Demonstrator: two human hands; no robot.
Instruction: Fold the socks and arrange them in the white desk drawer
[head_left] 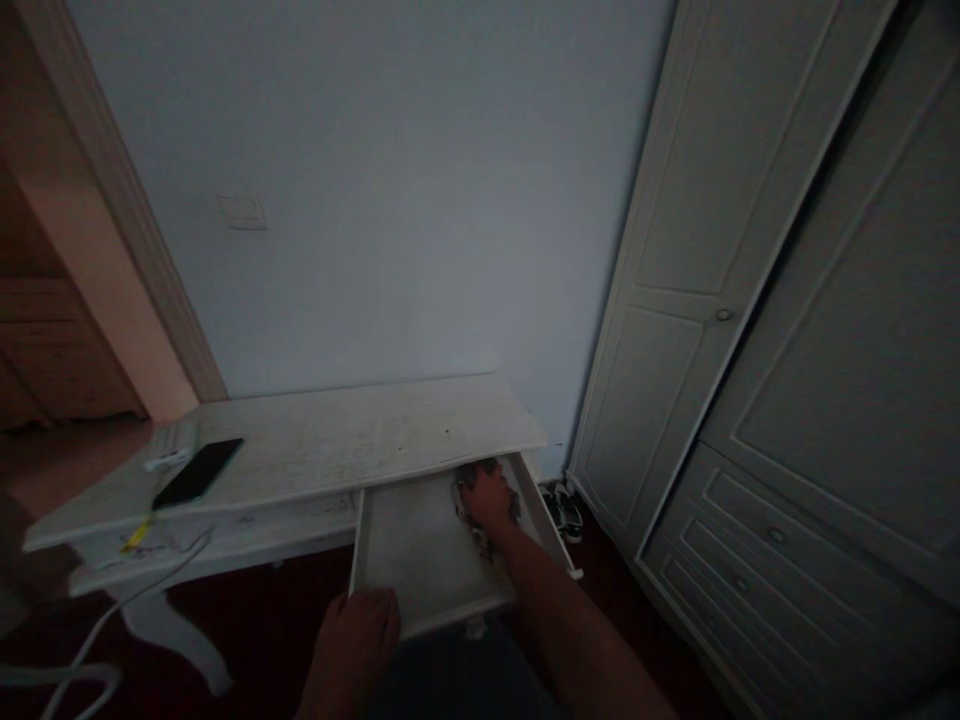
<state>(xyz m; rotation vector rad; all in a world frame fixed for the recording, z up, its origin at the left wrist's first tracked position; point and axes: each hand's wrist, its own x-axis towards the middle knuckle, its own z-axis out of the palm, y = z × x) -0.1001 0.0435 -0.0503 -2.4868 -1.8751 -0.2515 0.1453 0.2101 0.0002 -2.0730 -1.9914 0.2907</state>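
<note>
A white drawer (420, 545) is pulled out from the white table (352, 425). My left hand (360, 625) grips its front left corner, with the fingers curled over the edge. Deep in the drawer's back right part, my right hand (487, 497) is closed on a crumpled, dark, patterned cloth (480, 540) and presses it against the drawer floor. Part of the cloth trails toward the front, and the hand hides the rest. A small knob (475, 630) shows on the drawer front.
A black phone (199, 472) and a white device (171, 445) lie at the table's left end. A white cable (150, 590) hangs there. Black-and-white shoes (564, 512) stand right of the drawer, beside the wardrobe (667, 360). A wall switch (241, 211) is above the table.
</note>
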